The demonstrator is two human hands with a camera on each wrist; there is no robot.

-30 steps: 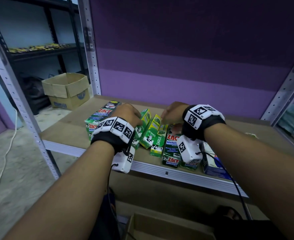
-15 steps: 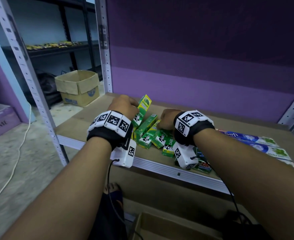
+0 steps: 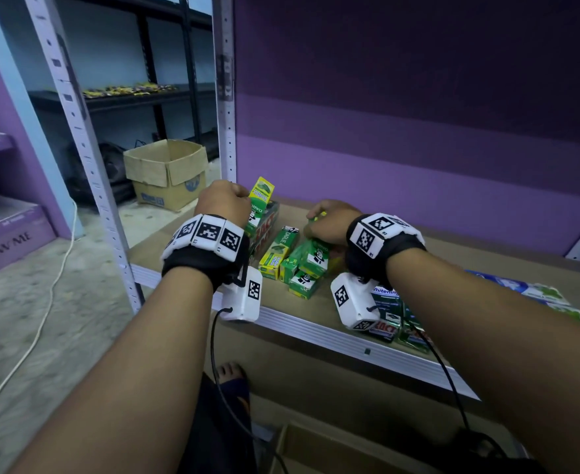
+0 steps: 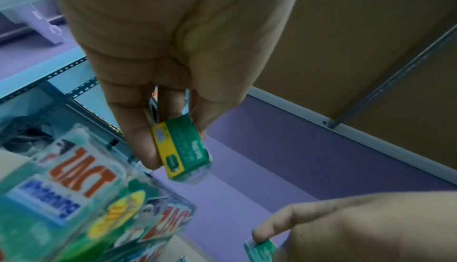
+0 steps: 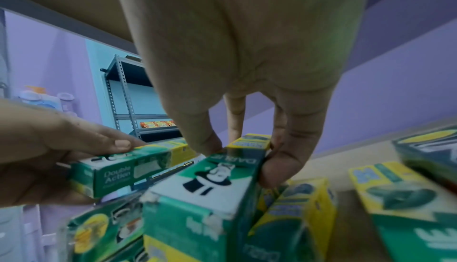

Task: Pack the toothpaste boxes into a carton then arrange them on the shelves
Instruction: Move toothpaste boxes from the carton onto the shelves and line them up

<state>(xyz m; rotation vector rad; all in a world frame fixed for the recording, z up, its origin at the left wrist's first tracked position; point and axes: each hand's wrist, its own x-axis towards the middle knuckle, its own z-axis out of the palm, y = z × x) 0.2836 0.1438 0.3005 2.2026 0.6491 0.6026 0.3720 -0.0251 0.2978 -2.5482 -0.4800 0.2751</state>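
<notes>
Several green and yellow toothpaste boxes (image 3: 278, 252) lie in a loose pile on the brown shelf board (image 3: 165, 244). My left hand (image 3: 227, 204) pinches one small green and yellow box (image 3: 262, 195) and holds it tilted up above a clear-wrapped Zact pack (image 3: 268, 224). The left wrist view shows that box (image 4: 184, 149) held between thumb and fingers (image 4: 146, 149). My right hand (image 3: 329, 221) grips the far end of a green Darlie box (image 5: 217, 180) that rests on the pile, thumb on one side and fingers on the other.
More Zact boxes (image 3: 386, 314) lie under my right wrist, and long blue-white boxes (image 3: 535, 292) sit at the right. An open carton (image 3: 167, 172) stands on the floor beyond the shelf post (image 3: 225, 131). Another carton (image 3: 319, 453) and a foot (image 3: 231, 374) are below the shelf rail (image 3: 319, 328).
My left hand has lifted a green and yellow box off the pile. My right hand has moved onto the green boxes and taken hold of one. The head view has shifted.
</notes>
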